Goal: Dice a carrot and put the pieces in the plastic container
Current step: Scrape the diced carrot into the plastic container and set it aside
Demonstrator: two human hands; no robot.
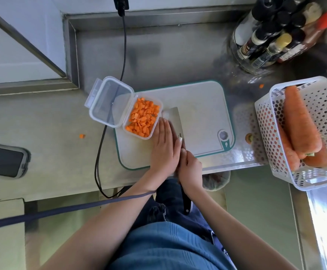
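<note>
A clear plastic container full of diced carrot stands on the left part of the white cutting board, its hinged lid open to the left. My right hand grips the handle of a cleaver, whose broad blade lies next to the container's right side. My left hand rests with straight fingers against the blade's left face, fingertips near the container. No carrot pieces show on the board.
A white perforated basket with whole carrots stands at the right. Sauce bottles crowd the back right. A black cable runs past the container. Stray carrot bits lie on the steel counter; a phone is at the left.
</note>
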